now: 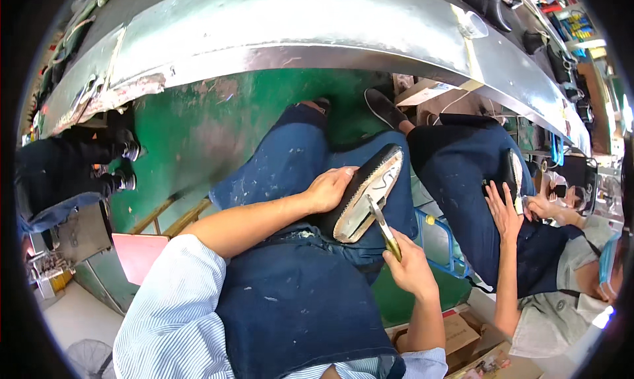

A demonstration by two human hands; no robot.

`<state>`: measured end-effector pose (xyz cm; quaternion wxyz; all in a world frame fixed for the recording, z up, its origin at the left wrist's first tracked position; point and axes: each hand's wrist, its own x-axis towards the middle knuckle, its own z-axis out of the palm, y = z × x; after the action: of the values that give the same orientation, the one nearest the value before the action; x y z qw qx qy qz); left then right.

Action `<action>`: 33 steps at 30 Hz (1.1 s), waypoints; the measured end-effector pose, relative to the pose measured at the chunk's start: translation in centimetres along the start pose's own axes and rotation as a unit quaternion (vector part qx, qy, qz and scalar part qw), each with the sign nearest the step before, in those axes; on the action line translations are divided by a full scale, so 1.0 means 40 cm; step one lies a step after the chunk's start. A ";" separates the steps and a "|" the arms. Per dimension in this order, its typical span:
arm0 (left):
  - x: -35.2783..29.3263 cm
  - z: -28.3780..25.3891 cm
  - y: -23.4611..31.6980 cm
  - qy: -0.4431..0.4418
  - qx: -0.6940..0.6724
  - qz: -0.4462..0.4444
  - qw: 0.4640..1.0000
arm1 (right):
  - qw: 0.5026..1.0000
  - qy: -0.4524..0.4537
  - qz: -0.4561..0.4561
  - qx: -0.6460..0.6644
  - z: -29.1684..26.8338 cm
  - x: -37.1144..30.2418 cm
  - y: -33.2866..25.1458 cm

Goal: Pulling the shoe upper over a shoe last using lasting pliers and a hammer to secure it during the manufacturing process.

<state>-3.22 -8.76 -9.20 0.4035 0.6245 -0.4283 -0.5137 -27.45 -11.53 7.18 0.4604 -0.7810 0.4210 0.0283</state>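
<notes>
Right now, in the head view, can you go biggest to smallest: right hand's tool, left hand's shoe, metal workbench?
1. Metal workbench, biggest by far
2. Shoe
3. Tool, slim and smallest

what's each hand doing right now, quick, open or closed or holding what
Left hand: closed on the side of a black shoe, sole up.
Right hand: closed around the yellowish handle of a metal tool.
</notes>
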 end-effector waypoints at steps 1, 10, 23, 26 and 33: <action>-0.007 -0.001 0.011 0.002 0.016 0.018 1.000 | 1.000 -0.005 0.001 -0.002 -0.005 0.000 -0.006; -0.034 -0.009 0.049 0.019 0.077 0.057 0.995 | 0.991 -0.029 -0.022 -0.132 -0.066 0.041 -0.073; -0.125 -0.009 0.063 0.029 -0.074 0.009 0.997 | 0.974 -0.141 0.020 -0.178 -0.062 0.113 -0.122; -0.144 -0.018 0.105 0.027 -0.107 0.079 0.991 | 0.992 -0.068 -0.027 -0.107 0.015 0.090 -0.068; -0.066 -0.020 0.141 0.038 -0.049 0.054 0.997 | 0.982 0.086 0.034 0.163 0.153 0.071 0.016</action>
<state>-3.39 -7.91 -2.99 0.4768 0.5987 -0.4203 -0.4874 -23.97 -8.91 1.97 0.5422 -0.6806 0.4841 -0.0918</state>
